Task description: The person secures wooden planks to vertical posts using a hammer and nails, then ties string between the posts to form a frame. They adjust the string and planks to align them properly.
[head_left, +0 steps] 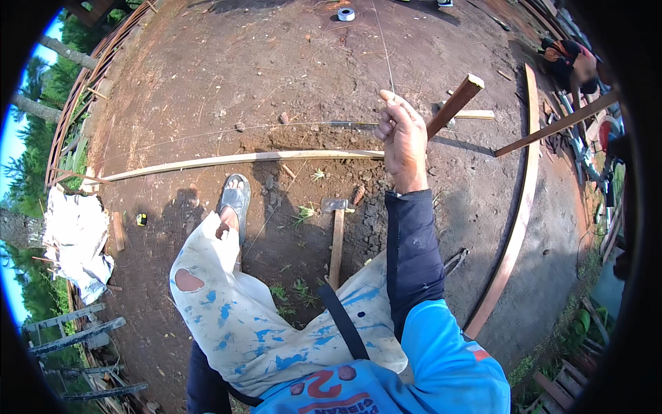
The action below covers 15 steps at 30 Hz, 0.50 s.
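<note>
My right hand (402, 145) is raised in front of me, fingers closed in a pinch around a thin string (383, 45). The string stretches from the fingertips toward the far edge of the ground. Right beside the hand stands a reddish-brown wooden stake (452, 107); I cannot tell whether they touch. Below the hand, a long pale wooden strip (255, 160) runs left across the soil. A hammer (337, 238) with a wooden handle lies on the dirt between my legs. Only the dark left sleeve (207, 379) shows; my left hand is out of sight.
Another long board (514, 241) lies to the right, near a slanting wooden post (552, 127). A person (576, 65) crouches at the far right. A white roll (345, 14) sits far ahead. White sheeting (77, 238) and a tape measure (141, 219) lie at the left.
</note>
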Motion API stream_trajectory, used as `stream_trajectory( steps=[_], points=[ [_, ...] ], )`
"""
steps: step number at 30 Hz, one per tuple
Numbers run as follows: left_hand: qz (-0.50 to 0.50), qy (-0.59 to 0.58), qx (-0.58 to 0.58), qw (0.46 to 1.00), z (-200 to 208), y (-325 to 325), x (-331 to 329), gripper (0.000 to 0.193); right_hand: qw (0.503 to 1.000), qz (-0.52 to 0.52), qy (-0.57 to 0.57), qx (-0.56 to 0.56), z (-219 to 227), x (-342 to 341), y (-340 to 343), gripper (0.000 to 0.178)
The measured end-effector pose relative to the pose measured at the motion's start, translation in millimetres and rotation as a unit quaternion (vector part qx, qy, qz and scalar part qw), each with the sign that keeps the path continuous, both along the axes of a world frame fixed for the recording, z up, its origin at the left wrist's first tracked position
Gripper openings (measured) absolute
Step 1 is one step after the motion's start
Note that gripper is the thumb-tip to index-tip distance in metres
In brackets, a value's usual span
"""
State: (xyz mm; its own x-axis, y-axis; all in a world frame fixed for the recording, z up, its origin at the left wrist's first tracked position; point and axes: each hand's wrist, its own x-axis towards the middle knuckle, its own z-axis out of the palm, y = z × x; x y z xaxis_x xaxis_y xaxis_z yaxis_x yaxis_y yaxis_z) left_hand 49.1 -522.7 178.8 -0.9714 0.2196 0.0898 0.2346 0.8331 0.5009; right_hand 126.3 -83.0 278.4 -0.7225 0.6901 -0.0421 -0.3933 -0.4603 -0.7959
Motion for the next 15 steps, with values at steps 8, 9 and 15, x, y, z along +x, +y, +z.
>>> stream_trajectory(
  steps=[8, 9, 15],
  points=[
    [0.122, -0.113, 0.240, 0.956, -25.6, 18.1, 16.5, 0.043, 0.997, 0.028, -0.048, 0.046, -25.3, 0.8, -16.5, 0.026],
    [0.176, -0.209, 0.302, 0.913, -20.0, 18.2, 19.6, 0.039, 0.996, 0.031, -0.064, 0.056, -29.4, 1.7, -18.8, 0.026],
    [0.094, -0.255, 0.397, 0.877, 12.2, 41.8, 37.9, 0.032, 0.985, 0.038, -0.125, 0.110, -45.3, 7.2, -31.8, 0.026]
  ],
)
